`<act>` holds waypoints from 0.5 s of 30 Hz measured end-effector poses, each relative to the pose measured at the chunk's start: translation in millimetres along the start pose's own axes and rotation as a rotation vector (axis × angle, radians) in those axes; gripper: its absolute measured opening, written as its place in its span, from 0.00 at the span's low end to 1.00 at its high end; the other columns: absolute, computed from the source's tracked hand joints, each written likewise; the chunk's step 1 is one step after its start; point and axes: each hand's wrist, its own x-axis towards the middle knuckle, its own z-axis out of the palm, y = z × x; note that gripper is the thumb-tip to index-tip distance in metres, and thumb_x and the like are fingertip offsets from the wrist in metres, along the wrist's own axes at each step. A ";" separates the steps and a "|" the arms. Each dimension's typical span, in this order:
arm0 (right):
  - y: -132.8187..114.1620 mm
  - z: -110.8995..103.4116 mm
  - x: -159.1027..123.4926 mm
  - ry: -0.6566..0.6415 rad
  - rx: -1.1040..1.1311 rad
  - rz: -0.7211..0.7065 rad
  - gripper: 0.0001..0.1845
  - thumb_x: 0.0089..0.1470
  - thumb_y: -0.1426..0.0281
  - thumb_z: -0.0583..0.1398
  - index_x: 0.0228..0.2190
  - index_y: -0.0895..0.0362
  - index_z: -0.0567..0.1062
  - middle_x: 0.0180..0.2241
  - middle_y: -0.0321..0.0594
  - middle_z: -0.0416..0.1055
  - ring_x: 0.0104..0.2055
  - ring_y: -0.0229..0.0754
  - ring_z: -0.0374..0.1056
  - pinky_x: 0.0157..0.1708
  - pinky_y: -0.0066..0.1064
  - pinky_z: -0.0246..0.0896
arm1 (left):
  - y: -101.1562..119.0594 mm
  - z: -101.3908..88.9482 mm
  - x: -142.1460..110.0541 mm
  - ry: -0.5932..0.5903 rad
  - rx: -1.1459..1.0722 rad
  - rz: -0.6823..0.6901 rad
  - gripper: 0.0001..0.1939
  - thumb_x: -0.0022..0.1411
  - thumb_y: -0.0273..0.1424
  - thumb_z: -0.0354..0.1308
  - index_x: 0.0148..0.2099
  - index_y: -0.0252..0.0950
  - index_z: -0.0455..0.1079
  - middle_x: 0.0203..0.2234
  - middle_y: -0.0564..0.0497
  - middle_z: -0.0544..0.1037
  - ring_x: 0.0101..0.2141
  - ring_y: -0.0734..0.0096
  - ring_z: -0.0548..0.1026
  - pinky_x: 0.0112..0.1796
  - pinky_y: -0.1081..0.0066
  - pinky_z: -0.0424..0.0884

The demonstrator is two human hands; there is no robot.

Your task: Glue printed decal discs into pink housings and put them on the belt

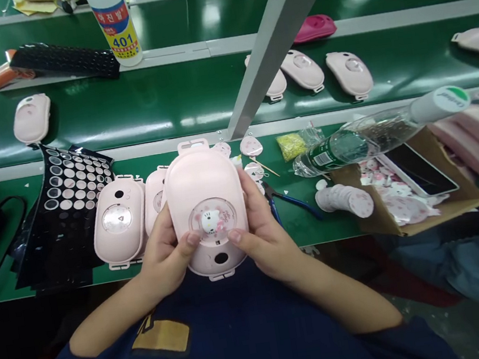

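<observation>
Both my hands hold one pale pink plastic case upright in front of my chest. My left hand grips its left side, thumb pressing the edge of the round clear window with a cartoon cat sticker. My right hand grips the right side, its thumb on the window's lower right edge. Just left of the held case, a second pink case with a round lens lies on the green table, and a third one shows partly behind my left hand.
A black sheet of round stickers lies at left. Blue-handled pliers, a stack of round discs, a plastic water bottle and a cardboard box with a phone sit at right. More pink cases ride the green conveyor; a glue bottle stands behind.
</observation>
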 end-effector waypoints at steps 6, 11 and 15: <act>-0.4 6.7 2.6 0.060 0.139 0.056 0.43 0.64 0.53 0.60 0.72 0.43 0.48 0.76 0.38 0.43 0.77 0.51 0.41 0.73 0.54 0.44 | -1.4 0.1 -0.6 -0.018 0.032 0.029 0.24 0.70 0.34 0.61 0.66 0.43 0.66 0.59 0.44 0.75 0.59 0.54 0.74 0.60 0.54 0.72; 2.5 6.2 2.0 0.093 0.125 0.041 0.39 0.65 0.57 0.59 0.71 0.43 0.51 0.74 0.38 0.49 0.74 0.52 0.49 0.72 0.52 0.49 | 0.8 5.8 1.8 -0.024 0.033 -0.006 0.24 0.69 0.38 0.61 0.65 0.42 0.66 0.61 0.43 0.74 0.60 0.51 0.72 0.61 0.51 0.71; 4.7 5.5 0.9 0.076 0.126 0.008 0.38 0.67 0.60 0.58 0.71 0.41 0.50 0.73 0.36 0.50 0.74 0.51 0.50 0.72 0.52 0.49 | 0.1 7.1 2.4 -0.019 0.027 -0.009 0.23 0.69 0.37 0.61 0.63 0.42 0.67 0.61 0.43 0.74 0.62 0.50 0.71 0.62 0.49 0.68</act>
